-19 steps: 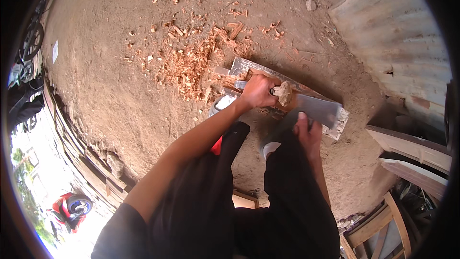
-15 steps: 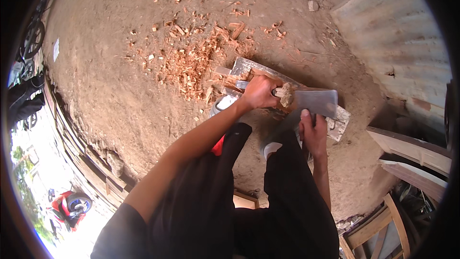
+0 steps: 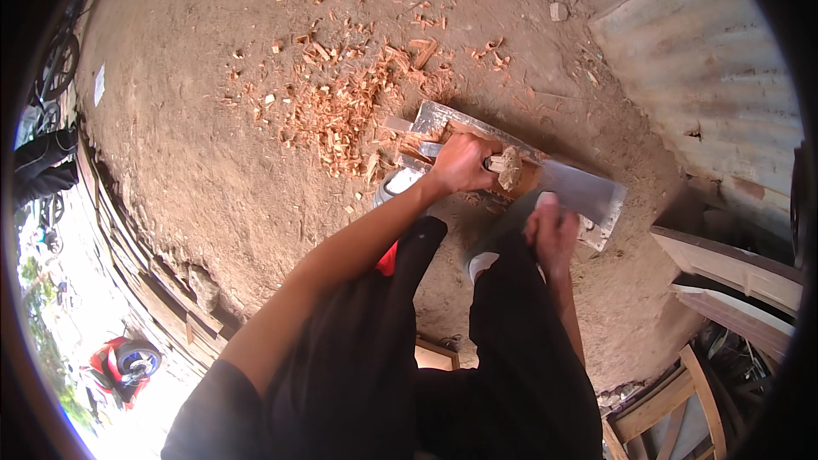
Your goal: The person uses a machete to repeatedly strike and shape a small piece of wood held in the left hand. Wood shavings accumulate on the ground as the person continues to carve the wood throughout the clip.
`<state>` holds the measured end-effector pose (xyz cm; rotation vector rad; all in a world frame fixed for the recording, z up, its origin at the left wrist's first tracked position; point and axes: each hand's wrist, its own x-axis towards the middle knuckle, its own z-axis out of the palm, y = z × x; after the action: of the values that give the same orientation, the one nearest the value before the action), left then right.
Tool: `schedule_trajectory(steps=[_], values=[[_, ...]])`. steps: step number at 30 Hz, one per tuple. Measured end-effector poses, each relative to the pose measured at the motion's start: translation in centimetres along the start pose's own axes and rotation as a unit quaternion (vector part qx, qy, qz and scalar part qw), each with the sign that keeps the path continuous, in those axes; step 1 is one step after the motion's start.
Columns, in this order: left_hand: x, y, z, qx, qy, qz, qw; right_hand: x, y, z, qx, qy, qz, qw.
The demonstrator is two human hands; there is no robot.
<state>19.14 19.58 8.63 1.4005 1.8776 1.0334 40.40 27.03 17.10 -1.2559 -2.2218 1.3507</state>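
My left hand (image 3: 464, 162) is wrapped round a chisel, whose battered, frayed wooden handle end (image 3: 509, 168) sticks out on the right. Its grey blade (image 3: 429, 150) shows on the left. Beneath it lies a piece of reddish wood (image 3: 526, 182) on a paint-splashed board (image 3: 607, 223) set at a slant. In my right hand (image 3: 554, 228), smeared by motion, is a broad grey rectangular-headed tool (image 3: 584, 190). That head hovers over the right end of the board, apart from the chisel handle. The chisel's cutting edge is hard to make out.
Wood chips (image 3: 341, 115) are heaped on the dirt floor beyond the board's left end. Corrugated metal sheeting (image 3: 699, 60) stands on the right, with wooden drawers (image 3: 728, 260) below it. A wooden frame (image 3: 669, 400) leans at lower right. A red motorcycle (image 3: 119, 366) is outside at left.
The grey tool in my right hand has swung right, away from the chisel handle, and tilted. My left hand and the chisel have stayed nearly still.
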Motion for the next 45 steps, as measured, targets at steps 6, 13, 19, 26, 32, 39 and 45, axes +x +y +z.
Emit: schedule_trajectory(steps=[6,13,19,26,32,39,45], values=[[-0.8,-0.4,-0.2,0.021,-0.008,-0.017,1.0,1.0,-2.8,-3.1,0.009,-0.047,0.062,0.997],[-0.5,-0.4,0.0,0.047,-0.025,-0.014,0.998,0.1,0.8,0.6,-0.024,-0.05,0.038,0.998],[-1.4,-1.4,-0.5,0.083,-0.014,-0.031,0.996,0.8,-1.8,-2.2,0.085,-0.049,0.153,0.983],[-1.0,1.3,0.4,0.01,-0.022,0.065,0.998,0.3,-4.7,-4.9,0.13,-0.024,0.163,0.978],[0.1,2.1,1.4,-0.064,-0.055,0.043,0.996,-1.4,-4.2,-4.7,0.087,-0.052,0.188,0.977],[-0.4,1.0,2.4,-0.074,0.054,0.068,0.993,-2.1,-3.5,-5.0,0.103,-0.063,0.148,0.982],[0.7,0.7,2.3,-0.091,0.132,0.034,0.987,-2.1,-3.7,-3.9,0.131,-0.058,0.12,0.982]])
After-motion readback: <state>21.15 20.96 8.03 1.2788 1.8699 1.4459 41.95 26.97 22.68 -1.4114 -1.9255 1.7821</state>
